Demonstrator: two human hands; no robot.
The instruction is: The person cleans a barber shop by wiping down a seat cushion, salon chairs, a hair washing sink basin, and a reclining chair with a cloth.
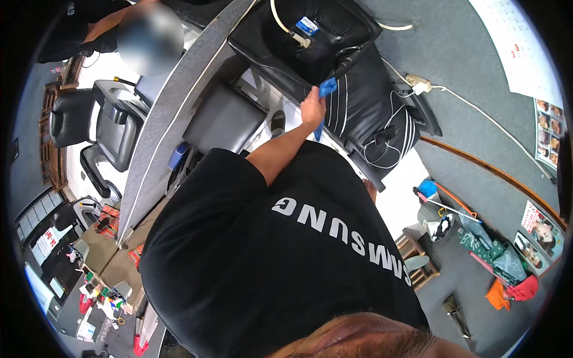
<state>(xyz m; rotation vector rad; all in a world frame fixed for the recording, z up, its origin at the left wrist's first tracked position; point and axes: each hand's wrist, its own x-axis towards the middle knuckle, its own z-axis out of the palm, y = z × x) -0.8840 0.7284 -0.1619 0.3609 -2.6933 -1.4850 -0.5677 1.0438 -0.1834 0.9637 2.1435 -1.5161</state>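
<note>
My left hand reaches forward with its fingers closed around a blue cloth. One end of the cloth sticks out above the fist, and another part hangs below it. The cloth is at the edge of a black padded seat with white piping, just below a black wash basin. A white hose with a spray head lies in the basin near a blue and white label. Only a small piece of my right hand shows past my shirt; its fingers are hidden.
A dark padded stool stands left of the seat, beside a grey partition. White cables run to a power strip on the right. A bucket and cloths are at lower right. Another person is at upper left near black salon chairs.
</note>
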